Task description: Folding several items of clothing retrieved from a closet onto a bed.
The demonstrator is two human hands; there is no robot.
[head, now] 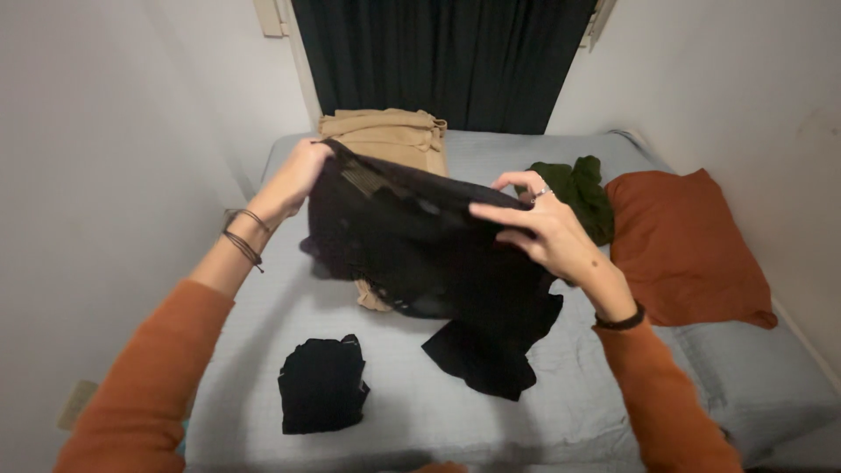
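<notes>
Black garment held up over a grey-sheeted bed.
Left hand clamped on its upper left edge, right hand pinching the upper right edge, fingers partly spread; lower end trailing onto the sheet; folded black piece lying near the bed's front edge; tan folded pile at the far end by the dark curtain; green cloth beside a rust pillow.

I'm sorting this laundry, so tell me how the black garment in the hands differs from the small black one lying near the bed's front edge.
The held black garment is lifted off the bed, gripped by the left hand and right hand; the small black piece lies flat, untouched. The held garment is larger and spread wide with cloth hanging down; the small piece looks compactly folded. Both are black fabric.
</notes>
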